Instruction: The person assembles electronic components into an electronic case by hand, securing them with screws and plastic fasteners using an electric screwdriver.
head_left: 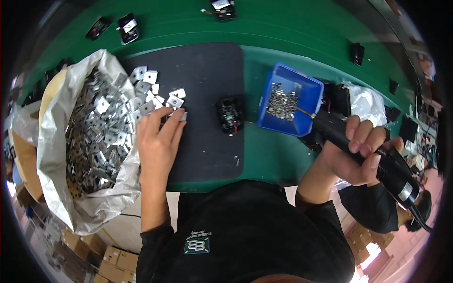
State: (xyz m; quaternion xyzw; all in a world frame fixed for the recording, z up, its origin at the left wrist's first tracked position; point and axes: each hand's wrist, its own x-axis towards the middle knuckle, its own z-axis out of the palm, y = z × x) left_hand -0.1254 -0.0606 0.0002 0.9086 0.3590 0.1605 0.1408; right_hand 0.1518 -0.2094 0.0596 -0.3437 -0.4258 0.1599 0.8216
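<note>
My left hand point(159, 133) rests palm down on the dark mat point(206, 66), its fingers apart and touching small square metal plates. One shiny metal plate point(183, 116) lies right at its fingertips. Several more metal plates point(150, 77), each with a hole, are scattered just beyond. My right hand point(358, 151) is wrapped round a black electric screwdriver point(337, 132). The tool's thin bit points left into a blue bin point(305, 79), close to a heap of small screws point(282, 104). Between my hands, a small black housing with a circuit board point(229, 116) lies on the mat.
An open white woven sack point(49, 155) full of metal plates stands at the left. Black housings point(128, 28) sit on the green surface point(174, 30) at the far side. Clear plastic bags point(365, 104) lie right of the bin. Another person point(370, 207) is at the lower right.
</note>
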